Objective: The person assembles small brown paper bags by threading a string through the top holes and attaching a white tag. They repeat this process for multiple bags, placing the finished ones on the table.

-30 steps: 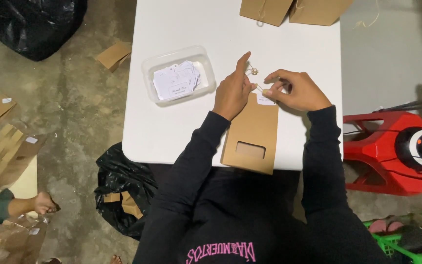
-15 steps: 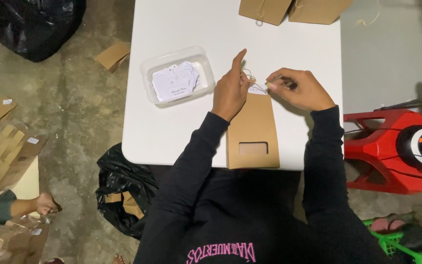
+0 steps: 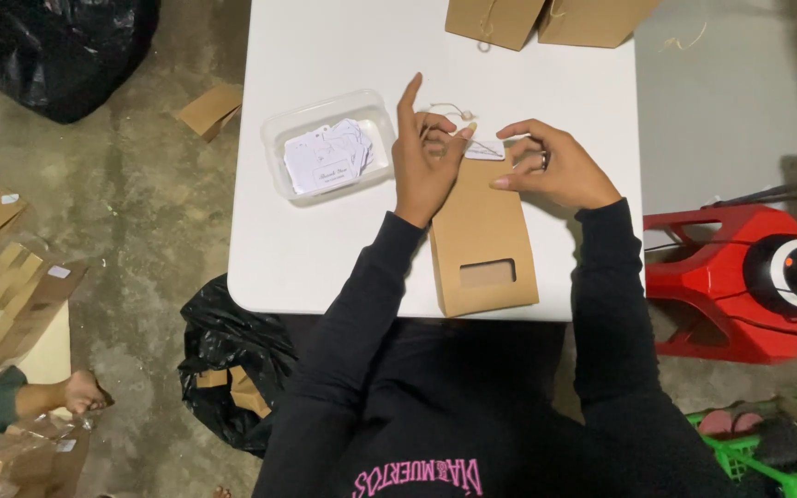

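Observation:
A flat brown paper bag [image 3: 481, 242] with a small window lies on the white table [image 3: 325, 249] in front of me. My left hand [image 3: 424, 157] is at the bag's top left corner, index finger raised, pinching a thin string [image 3: 449, 112] with a small bead. My right hand [image 3: 553, 168] rests on the bag's top right edge, fingers curled, touching a small white tag [image 3: 486, 149] at the bag's top.
A clear plastic tray [image 3: 280, 138] of several white tags sits left of my hands. Two more brown bags [image 3: 500, 20] lie at the table's far edge. Black rubbish bags [image 3: 223, 350], cardboard pieces, a red stool [image 3: 721, 277] and another person's hand [image 3: 80, 395] surround the table.
The bag has straightened and now lies square to me. My left index finger has lifted, and the string now trails up from between my hands.

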